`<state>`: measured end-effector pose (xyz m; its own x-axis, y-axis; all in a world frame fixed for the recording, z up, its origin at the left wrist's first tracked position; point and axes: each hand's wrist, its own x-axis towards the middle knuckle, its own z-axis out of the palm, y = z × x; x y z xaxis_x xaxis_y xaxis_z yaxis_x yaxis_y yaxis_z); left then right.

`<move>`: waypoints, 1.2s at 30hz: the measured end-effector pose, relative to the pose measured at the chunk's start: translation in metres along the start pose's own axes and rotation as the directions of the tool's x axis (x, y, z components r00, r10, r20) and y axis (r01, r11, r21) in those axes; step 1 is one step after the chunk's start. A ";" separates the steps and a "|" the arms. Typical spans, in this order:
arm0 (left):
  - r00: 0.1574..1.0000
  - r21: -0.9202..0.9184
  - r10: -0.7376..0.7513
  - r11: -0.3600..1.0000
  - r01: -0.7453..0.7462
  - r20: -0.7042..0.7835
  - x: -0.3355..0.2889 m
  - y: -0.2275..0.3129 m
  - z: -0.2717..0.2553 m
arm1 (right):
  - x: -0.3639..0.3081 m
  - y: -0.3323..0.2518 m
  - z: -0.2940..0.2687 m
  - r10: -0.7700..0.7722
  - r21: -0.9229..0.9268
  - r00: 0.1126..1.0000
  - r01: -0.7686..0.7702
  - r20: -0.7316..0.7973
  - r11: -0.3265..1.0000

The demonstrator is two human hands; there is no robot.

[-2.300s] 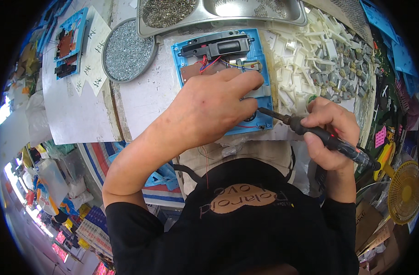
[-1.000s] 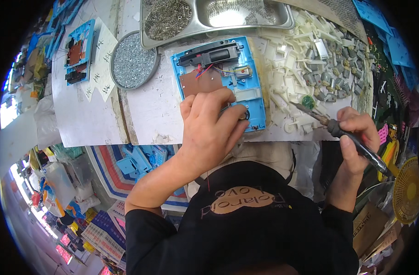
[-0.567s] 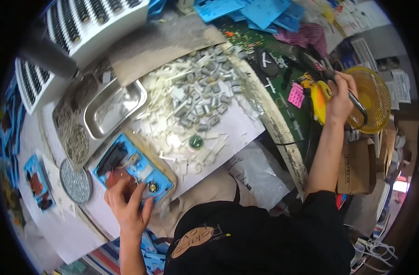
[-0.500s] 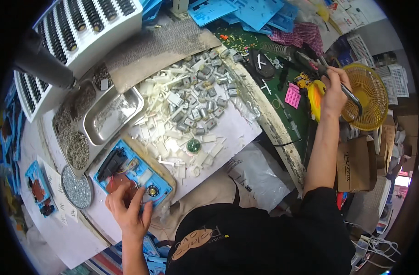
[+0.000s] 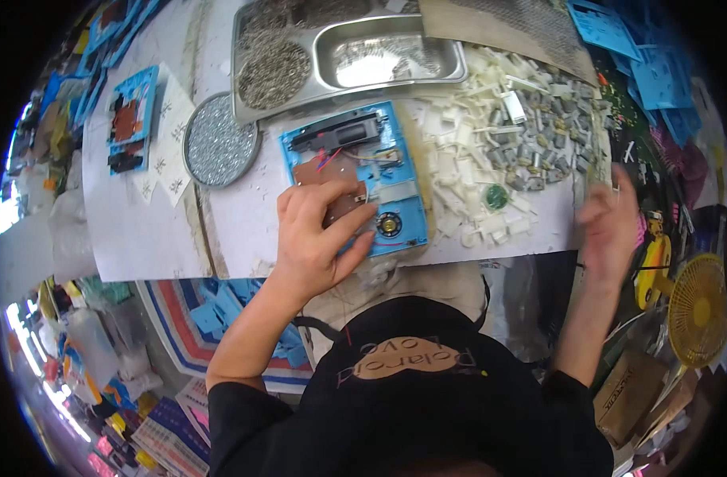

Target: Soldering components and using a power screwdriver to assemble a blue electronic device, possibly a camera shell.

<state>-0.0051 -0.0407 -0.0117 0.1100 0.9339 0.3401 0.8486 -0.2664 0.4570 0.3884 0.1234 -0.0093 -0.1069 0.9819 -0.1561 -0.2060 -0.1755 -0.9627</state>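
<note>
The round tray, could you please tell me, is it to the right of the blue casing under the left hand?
No, the round tray stands left of the blue casing under the left hand.

Left hand (image 5: 314, 237) over blue casing (image 5: 410, 211) — right hand (image 5: 608, 232) blurred.

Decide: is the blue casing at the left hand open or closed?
The casing is open: brown board, coloured wires and round black part show inside.
</note>
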 end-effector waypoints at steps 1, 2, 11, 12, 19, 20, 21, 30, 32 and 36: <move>1.000 -0.007 0.000 1.000 0.000 -0.006 0.000 -0.001 -0.001 | -0.018 0.009 0.043 -0.043 -0.349 0.993 0.080 0.112 0.934; 1.000 -0.011 0.009 1.000 -0.009 -0.014 -0.001 -0.001 0.001 | -0.029 0.018 0.086 -0.082 -0.441 0.979 0.158 0.187 0.884; 0.995 -0.053 -0.039 0.998 0.034 -0.095 0.000 0.004 0.003 | 0.018 0.032 0.210 -0.154 -0.641 0.734 0.660 0.662 0.392; 0.995 -0.061 -0.034 0.998 0.028 -0.098 0.000 0.003 0.002 | 0.017 0.031 0.214 -0.116 -0.662 0.738 0.654 0.665 0.365; 0.986 -0.017 0.010 1.000 -0.013 -0.169 0.012 -0.008 0.004 | 0.018 0.019 0.229 0.003 -0.705 0.709 0.701 0.705 0.112; 0.983 0.002 0.017 1.000 -0.017 -0.183 0.016 -0.009 0.006 | 0.017 0.018 0.229 -0.007 -0.701 0.705 0.707 0.710 0.098; 0.984 0.027 0.016 1.000 -0.011 -0.179 0.022 -0.009 0.006 | 0.016 0.018 0.229 -0.015 -0.695 0.699 0.714 0.715 0.085; 0.991 0.184 -0.002 0.983 0.027 -0.132 0.033 -0.005 0.012 | 0.039 0.013 0.223 0.246 -0.763 0.740 0.517 0.627 0.389; 0.991 0.177 0.000 0.984 0.024 -0.136 0.035 -0.004 0.011 | 0.030 0.010 0.234 0.170 -0.687 0.667 0.719 0.725 0.107; 0.991 0.146 -0.013 0.989 0.032 -0.132 0.031 -0.008 0.014 | -0.005 0.009 0.249 0.192 -0.402 0.449 0.884 0.873 -0.241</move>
<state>-0.0009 -0.0060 -0.0159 0.0297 0.8977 0.4395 0.9184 -0.1981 0.3425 0.1452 0.0991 0.0375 -0.9364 0.3456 -0.0618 0.3459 0.9382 0.0049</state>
